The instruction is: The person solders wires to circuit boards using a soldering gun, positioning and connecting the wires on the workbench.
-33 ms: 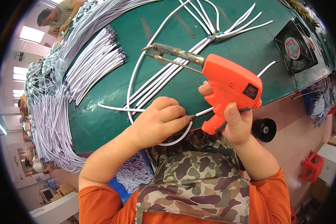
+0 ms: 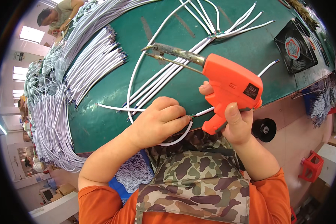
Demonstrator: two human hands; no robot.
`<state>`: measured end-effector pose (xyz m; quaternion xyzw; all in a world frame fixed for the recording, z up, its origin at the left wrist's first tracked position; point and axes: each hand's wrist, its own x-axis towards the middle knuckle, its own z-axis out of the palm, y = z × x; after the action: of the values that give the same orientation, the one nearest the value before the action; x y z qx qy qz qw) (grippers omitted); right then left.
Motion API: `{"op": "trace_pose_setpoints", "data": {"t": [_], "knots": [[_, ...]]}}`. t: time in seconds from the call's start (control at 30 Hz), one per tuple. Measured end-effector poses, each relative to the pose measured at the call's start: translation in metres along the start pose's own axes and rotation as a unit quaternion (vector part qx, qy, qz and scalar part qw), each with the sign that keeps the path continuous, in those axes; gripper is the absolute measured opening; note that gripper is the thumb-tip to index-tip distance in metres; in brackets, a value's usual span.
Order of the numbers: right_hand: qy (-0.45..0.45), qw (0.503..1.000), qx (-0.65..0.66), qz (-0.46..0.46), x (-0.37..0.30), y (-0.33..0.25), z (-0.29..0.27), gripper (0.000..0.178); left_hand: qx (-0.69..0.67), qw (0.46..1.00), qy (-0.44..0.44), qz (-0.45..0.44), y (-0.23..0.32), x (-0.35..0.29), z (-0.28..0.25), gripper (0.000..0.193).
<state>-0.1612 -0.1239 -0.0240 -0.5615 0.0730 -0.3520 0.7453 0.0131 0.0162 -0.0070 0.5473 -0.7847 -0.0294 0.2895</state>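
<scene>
My right hand is wrapped round the grip of an orange soldering gun. Its metal tip and thin feed tube point left over the table, above several white cables. Near the table's front edge, the fingers of my left hand pinch white cable ends where bare wire shows. One white cable loops down from that spot, and another white piece runs right beneath the gun. The fingertips partly hide the wire joint.
A bundle of cut white cables lies at the left on the green table, with longer cables heaped beyond. Joined cables fan out from a splice at the back. A black fan stands at the right. Another person sits far left.
</scene>
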Motion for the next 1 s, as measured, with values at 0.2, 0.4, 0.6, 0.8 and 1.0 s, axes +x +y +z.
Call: {"op": "trace_pose_setpoints", "data": {"t": [0.2, 0.4, 0.6, 0.8, 1.0], "knots": [[0.046, 0.998, -0.015, 0.033, -0.024, -0.019, -0.013, 0.072, 0.011, 1.0, 0.002, 0.02, -0.001, -0.001, 0.0, 0.032], [-0.031, 0.958, -0.273, 0.079, -0.103, -0.075, -0.052, 0.046, 0.01, 0.999, 0.003, 0.034, -0.003, -0.003, 0.0, 0.033], [-0.091, 0.932, -0.35, 0.029, -0.137, -0.075, -0.06, 0.038, 0.019, 0.999, 0.011, 0.037, -0.001, -0.003, 0.001, 0.033], [-0.077, 0.926, -0.37, 0.005, -0.14, -0.057, -0.052, 0.045, 0.02, 0.999, 0.012, 0.038, -0.001, -0.002, 0.001, 0.034], [-0.021, 0.931, -0.365, 0.009, -0.145, -0.05, -0.049, 0.043, 0.022, 0.999, 0.013, 0.036, -0.001, -0.002, 0.002, 0.034]]}}
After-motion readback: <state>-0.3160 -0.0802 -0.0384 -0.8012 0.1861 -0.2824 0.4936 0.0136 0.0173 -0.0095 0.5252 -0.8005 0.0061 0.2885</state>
